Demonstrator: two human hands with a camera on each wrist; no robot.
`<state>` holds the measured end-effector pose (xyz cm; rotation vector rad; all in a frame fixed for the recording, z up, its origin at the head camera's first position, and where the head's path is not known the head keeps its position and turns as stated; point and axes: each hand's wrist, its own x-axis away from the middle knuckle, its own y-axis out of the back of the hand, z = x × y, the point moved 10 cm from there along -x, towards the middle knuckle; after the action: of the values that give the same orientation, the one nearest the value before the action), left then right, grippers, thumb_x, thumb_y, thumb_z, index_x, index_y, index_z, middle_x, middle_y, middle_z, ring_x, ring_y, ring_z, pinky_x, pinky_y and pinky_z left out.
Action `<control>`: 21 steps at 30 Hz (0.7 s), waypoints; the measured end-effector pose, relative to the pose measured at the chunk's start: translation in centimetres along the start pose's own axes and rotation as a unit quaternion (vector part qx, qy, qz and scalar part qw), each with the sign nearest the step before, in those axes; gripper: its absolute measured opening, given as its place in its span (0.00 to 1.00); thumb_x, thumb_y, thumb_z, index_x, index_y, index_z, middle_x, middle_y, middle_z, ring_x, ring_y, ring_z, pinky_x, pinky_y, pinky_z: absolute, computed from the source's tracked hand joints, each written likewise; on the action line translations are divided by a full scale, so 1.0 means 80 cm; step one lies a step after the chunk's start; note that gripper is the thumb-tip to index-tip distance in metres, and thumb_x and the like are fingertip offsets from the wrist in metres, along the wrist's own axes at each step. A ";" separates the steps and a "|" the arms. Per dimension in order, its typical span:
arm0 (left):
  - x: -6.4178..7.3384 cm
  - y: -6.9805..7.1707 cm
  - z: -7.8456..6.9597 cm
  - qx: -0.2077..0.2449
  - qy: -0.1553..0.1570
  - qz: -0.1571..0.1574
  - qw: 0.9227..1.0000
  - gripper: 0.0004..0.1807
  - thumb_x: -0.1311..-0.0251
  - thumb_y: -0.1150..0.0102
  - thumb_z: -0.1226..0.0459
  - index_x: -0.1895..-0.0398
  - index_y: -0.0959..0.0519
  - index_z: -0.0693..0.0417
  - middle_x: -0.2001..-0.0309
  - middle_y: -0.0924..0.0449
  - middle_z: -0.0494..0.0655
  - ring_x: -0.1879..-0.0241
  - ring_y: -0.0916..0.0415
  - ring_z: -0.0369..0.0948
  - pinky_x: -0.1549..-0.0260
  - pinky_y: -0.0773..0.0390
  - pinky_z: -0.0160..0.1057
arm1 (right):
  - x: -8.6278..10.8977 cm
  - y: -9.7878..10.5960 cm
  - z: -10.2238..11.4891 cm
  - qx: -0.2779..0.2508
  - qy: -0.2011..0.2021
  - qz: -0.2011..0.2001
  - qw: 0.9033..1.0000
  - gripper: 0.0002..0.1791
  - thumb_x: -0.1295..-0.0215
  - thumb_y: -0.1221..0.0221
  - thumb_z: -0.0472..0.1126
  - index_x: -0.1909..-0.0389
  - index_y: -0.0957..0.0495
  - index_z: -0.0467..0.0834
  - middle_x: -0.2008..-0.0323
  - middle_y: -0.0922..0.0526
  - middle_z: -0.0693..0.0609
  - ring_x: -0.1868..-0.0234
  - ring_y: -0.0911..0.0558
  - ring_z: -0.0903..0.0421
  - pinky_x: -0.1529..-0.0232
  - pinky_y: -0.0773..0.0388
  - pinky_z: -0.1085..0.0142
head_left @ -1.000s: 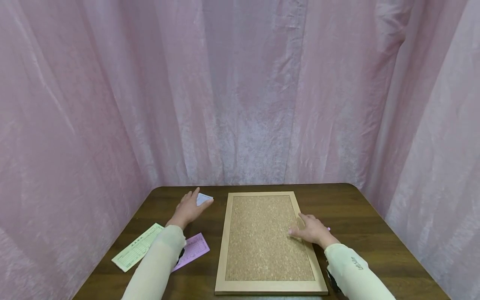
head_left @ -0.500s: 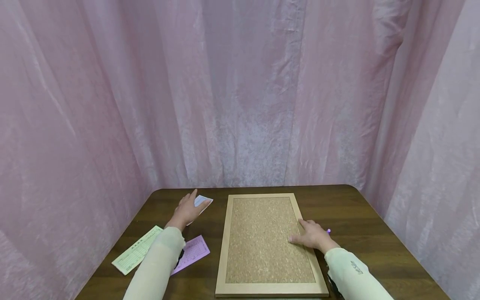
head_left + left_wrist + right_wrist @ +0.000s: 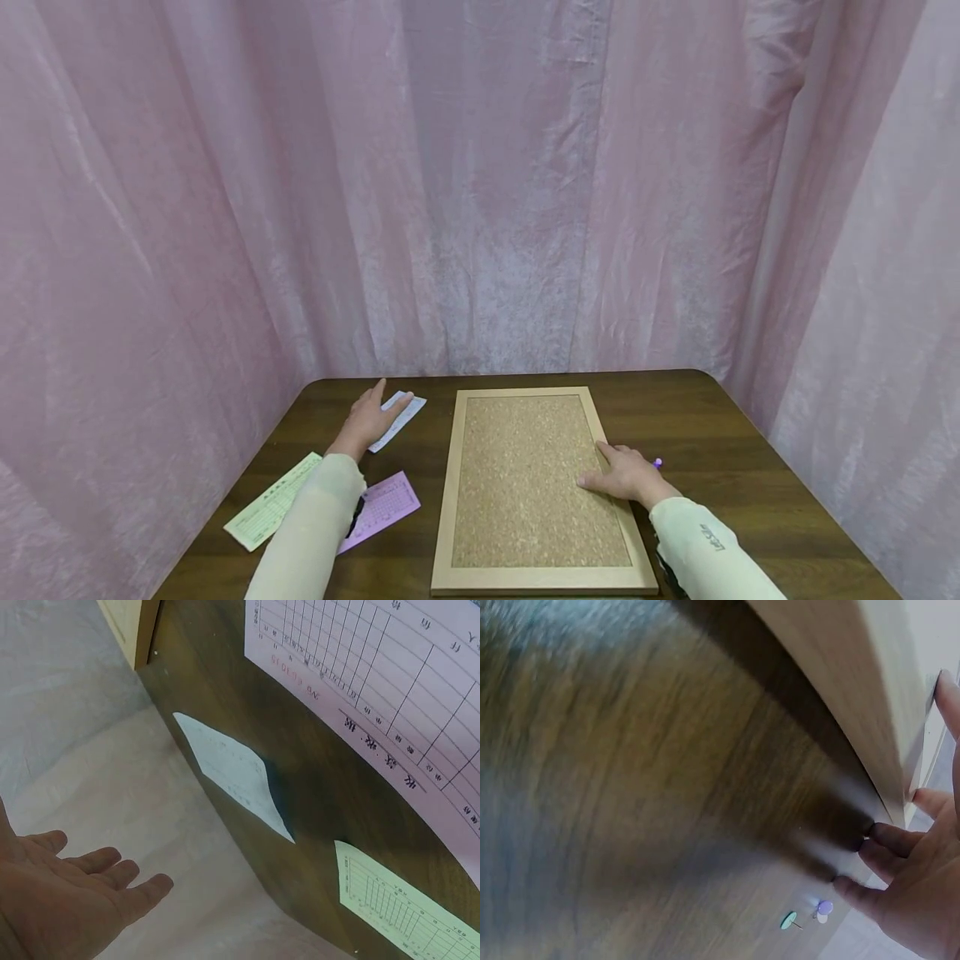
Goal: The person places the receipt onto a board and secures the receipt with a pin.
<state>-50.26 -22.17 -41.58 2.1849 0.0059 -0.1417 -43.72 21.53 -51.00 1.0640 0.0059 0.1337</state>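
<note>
A cork board with a pale wood frame lies flat on the table. My right hand is at its right side, thumb over the cork. In the right wrist view, fingertips rest at the tabletop by the frame's edge, and one finger lies against the frame. My left hand is spread beside a small whitish-blue printed slip and partly covers it in the head view. The left wrist view shows that slip on the table, apart from the relaxed fingers.
A purple printed slip lies between the left forearm and the board. Left of that forearm is a green slip, partly covered by the sleeve. Beyond the right hand sit a purple push pin, a green one and a whitish one.
My left hand has shifted slightly left, uncovering more of the whitish-blue slip. My right hand has moved slightly nearer and settled at the board's right edge. The view has tilted a little.
</note>
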 end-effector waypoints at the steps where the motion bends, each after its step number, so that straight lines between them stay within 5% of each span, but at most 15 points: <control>1: -0.001 0.001 0.001 0.004 -0.001 -0.001 1.000 0.52 0.32 0.58 0.34 0.21 0.56 0.62 0.25 0.55 0.72 0.27 0.58 0.67 0.32 0.53 0.65 | 0.000 0.000 0.000 0.004 0.000 0.000 1.000 0.53 0.44 0.35 0.66 0.28 0.38 0.36 0.34 0.36 0.25 0.34 0.38 0.25 0.41 0.40 0.30; 21: -0.006 0.029 0.054 0.052 0.042 -0.038 0.997 0.48 0.30 0.51 0.42 0.24 0.51 0.69 0.28 0.49 0.75 0.29 0.52 0.69 0.32 0.48 0.63 | 0.007 -0.001 0.003 0.015 -0.006 0.008 1.000 0.52 0.42 0.38 0.69 0.26 0.40 0.39 0.32 0.38 0.27 0.33 0.41 0.24 0.42 0.44 0.27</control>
<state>-51.05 -26.97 -42.12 2.2948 0.1307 -0.0947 -43.12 21.36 -50.90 1.0940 -0.0116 0.1419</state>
